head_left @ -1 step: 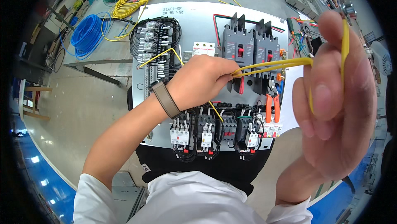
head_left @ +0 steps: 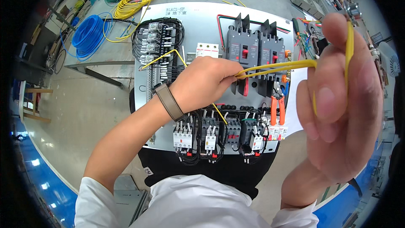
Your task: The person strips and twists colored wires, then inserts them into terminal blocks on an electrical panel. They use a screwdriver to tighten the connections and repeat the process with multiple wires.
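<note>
We pinch the yellow wire (head_left: 278, 65) in our left hand (head_left: 202, 82) over the grey panel (head_left: 202, 28), just left of the black circuit breakers (head_left: 255, 53), while our right hand (head_left: 337, 101), raised near the camera, grips its other end. We judge it best to keep the span taut and level, clear of the orange pliers (head_left: 276, 105) below.

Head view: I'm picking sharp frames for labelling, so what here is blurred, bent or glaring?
Head view: the right hand, close to the lens, looks soft and oversized; the left hand and thin yellow wire are sharp; the grey metal panel edges bow toward the dark rim; lighting is even, without harsh glare.
</note>
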Demonstrator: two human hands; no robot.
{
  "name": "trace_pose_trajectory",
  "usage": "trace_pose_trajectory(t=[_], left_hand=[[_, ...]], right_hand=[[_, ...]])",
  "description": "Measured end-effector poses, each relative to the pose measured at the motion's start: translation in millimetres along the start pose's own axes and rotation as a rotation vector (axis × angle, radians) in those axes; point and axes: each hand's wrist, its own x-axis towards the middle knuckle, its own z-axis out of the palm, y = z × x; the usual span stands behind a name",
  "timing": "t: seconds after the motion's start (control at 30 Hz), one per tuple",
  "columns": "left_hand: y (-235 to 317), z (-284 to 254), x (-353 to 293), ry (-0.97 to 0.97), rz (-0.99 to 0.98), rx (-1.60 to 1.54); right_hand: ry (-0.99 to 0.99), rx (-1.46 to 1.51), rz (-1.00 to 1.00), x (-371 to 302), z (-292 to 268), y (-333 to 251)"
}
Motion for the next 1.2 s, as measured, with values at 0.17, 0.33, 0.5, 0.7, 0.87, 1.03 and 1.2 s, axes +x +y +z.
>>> trace_pose_trajectory(t=[0.17,0.33,0.5,0.7,0.87,1.03,1.2], left_hand=[[-7.7,6.4,-2.6,-0.004,-0.018,0.011],[-11.3,14.0,-3.3,-0.016,0.010,0.074],[-13.0,18.3,-0.8,-0.010,0.064,0.130],[-9.9,21.2,-3.6,-0.017,0.004,0.043],[-11.4,15.8,5.0,-0.021,0.038,0.033],[-12.8,13.7,6.2,-0.064,-0.024,0.000],[-8.2,13.1,6.8,-0.074,-0.037,-0.032]], right_hand=[[0.015,0.059,0.010,-2.3,2.4,19.1],[0.128,-0.044,0.138,-12.1,13.0,6.4],[0.014,-0.045,-0.014,-19.5,-14.8,22.1],[-0.054,-0.071,-0.061,-13.7,-23.1,23.6],[-0.074,-0.026,-0.053,-2.9,-23.1,19.5],[-0.089,-0.007,-0.069,-1.7,-32.4,25.6],[-0.108,0.016,-0.070,1.8,-37.2,28.4]])
